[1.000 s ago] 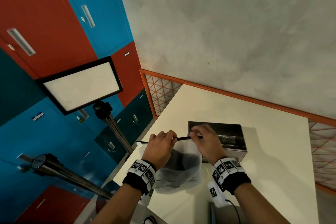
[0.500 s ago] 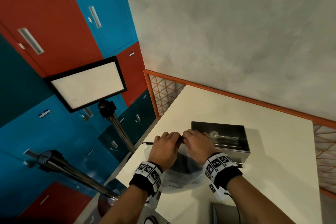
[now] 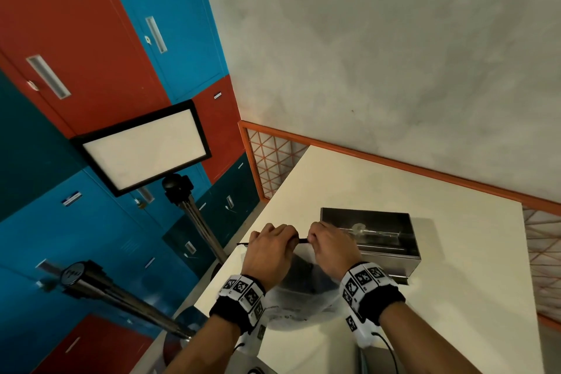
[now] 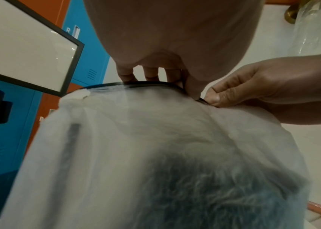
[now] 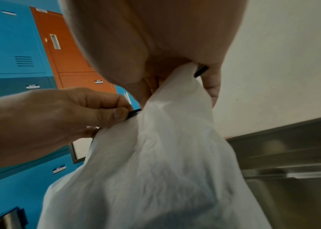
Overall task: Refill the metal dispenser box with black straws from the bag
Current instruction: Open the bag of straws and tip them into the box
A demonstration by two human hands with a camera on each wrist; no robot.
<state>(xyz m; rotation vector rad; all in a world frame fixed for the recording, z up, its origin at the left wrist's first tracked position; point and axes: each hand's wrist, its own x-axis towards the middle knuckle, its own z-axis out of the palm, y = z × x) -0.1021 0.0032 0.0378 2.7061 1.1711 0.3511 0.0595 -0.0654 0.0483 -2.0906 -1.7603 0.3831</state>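
Observation:
A translucent white bag (image 3: 300,297) stands on the table in front of the metal dispenser box (image 3: 385,237). Dark straws (image 4: 204,193) show through its lower part. A thin black strip (image 4: 146,83) runs along the bag's top edge. My left hand (image 3: 270,249) grips this strip and the bag top from above. My right hand (image 3: 331,246) pinches the strip's other end (image 5: 200,71) together with the bag's plastic (image 5: 165,155), close beside the left hand (image 5: 58,116). The box (image 5: 292,155) lies just right of the bag, its shiny top facing up.
The white table (image 3: 455,282) has an orange rail (image 3: 425,167) along its far side against a grey wall. A light panel on a tripod (image 3: 142,146) and coloured lockers (image 3: 91,39) stand off the table's left edge.
My right hand has slid left along the black strip until it sits next to my left hand. The bag top has bunched up between them.

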